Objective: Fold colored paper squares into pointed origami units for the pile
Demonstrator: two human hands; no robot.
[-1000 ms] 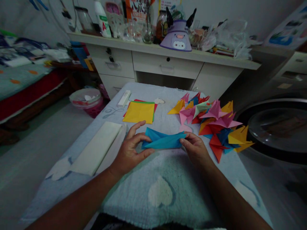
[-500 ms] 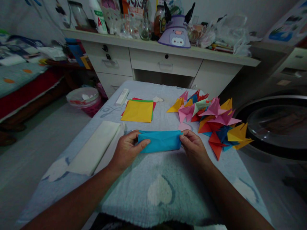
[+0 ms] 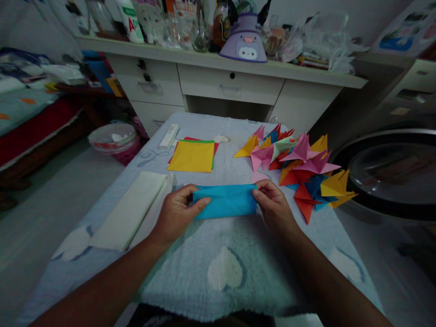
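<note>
One folded, oblong blue paper sheet (image 3: 226,203) is held near centre over one pale-blue cloth-covered table (image 3: 190,268), its two ends clamped between fingers and thumb of the left hand (image 3: 177,212) and right hand (image 3: 275,206). Beyond, one square yellow-topped paper stack (image 3: 190,156) is seen left, at least ten multicoloured folded-paper figures (image 3: 301,149) right.

The blue sheet (image 3: 226,204) at the frame's centre looks like thin matt paper, finely creased. The yellow square (image 3: 191,156) left of it is smooth, matt paper, and the folded shapes (image 3: 302,150) at right are crisp paper too. Beneath lies soft, ribbed cloth (image 3: 180,281). At upper right, a bag (image 3: 323,36) is crinkled, glossy clear plastic; the drawer fronts (image 3: 204,84) look smooth.
</note>
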